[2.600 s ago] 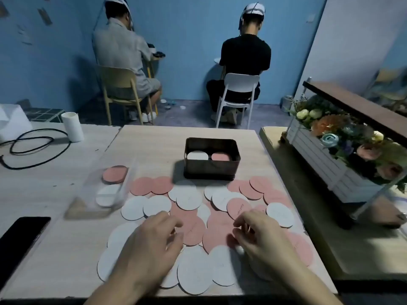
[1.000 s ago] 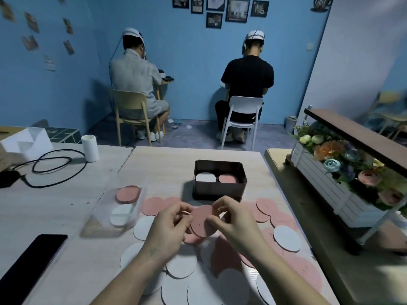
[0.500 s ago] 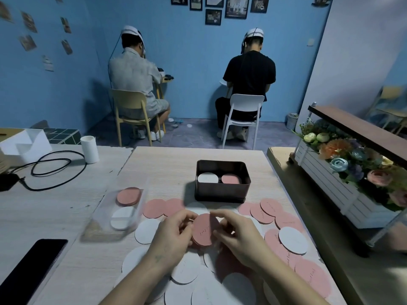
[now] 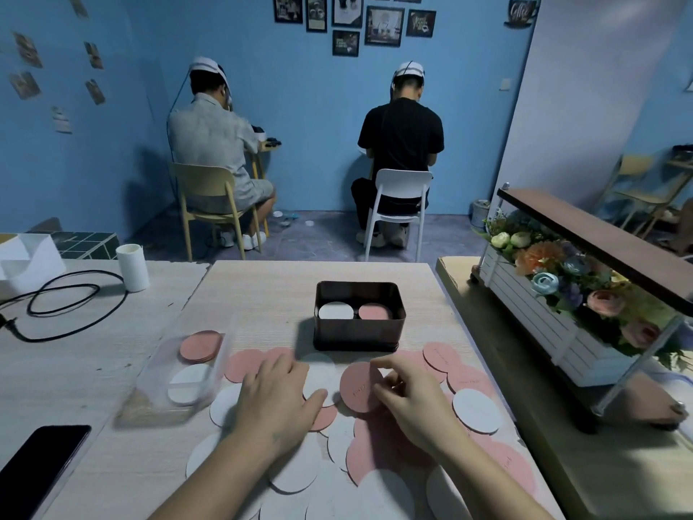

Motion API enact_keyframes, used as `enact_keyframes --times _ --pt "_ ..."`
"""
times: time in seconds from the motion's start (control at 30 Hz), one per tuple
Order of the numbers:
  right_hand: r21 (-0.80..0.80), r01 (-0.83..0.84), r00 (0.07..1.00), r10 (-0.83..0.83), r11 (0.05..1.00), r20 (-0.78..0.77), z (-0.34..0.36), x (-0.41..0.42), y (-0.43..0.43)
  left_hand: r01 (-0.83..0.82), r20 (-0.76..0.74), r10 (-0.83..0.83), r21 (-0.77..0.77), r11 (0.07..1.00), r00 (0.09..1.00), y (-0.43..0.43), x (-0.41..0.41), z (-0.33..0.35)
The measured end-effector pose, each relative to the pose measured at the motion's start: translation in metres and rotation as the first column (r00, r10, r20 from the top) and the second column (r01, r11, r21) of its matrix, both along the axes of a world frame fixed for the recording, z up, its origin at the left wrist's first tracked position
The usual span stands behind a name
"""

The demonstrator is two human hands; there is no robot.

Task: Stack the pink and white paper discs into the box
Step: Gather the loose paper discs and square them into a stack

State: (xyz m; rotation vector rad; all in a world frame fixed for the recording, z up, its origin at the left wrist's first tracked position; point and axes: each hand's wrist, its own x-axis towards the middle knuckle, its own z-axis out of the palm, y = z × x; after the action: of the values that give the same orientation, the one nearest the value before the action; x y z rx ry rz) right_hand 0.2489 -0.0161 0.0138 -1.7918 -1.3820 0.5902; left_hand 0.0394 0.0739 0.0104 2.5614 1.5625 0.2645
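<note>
Right hand (image 4: 410, 401): pink disc (image 4: 358, 390) pinched in fingers
Left hand (image 4: 275, 397): fingers straight, touching white disc (image 4: 319, 377)
Box (image 4: 358, 335): just far of pink disc

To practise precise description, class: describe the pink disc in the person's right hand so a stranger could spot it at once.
Find the dark box in the middle of the wooden table. Just in front of it, the right hand pinches a pink disc by its edge. It alone is held in fingers; the neighbouring discs lie flat on the table.
</note>
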Motion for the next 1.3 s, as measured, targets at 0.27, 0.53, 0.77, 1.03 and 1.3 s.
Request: enact_keyframes --times 0.27,0.53,0.77,1.03,1.3 --pt "-0.019 0.068 0.986 -0.07 0.998 -0.149 0.012 0.007 0.003 -0.023 0.217 0.075 -0.23 0.973 0.973 0.015 0.005 0.012" --pt "0.003 0.004 0.993 -0.004 1.0 -0.12 0.003 -0.008 0.006 0.041 0.741 0.145 -0.226 0.973 0.656 -0.015 -0.016 0.03" --pt "0.069 -0.12 0.972 0.131 0.99 -0.194 0.001 -0.031 0.009 0.026 0.716 0.141 -0.218 0.976 0.684 -0.015 -0.002 0.019" --pt "0.091 -0.124 0.982 0.135 0.988 -0.132 0.005 -0.024 0.003 0.048 0.735 0.072 -0.14 0.989 0.674 -0.017 0.013 0.018" --pt "0.117 -0.108 0.989 0.095 0.987 0.116 0.008 -0.024 0.009 0.172 0.663 -0.049 -0.122 0.978 0.747 -0.015 0.0 0.002"
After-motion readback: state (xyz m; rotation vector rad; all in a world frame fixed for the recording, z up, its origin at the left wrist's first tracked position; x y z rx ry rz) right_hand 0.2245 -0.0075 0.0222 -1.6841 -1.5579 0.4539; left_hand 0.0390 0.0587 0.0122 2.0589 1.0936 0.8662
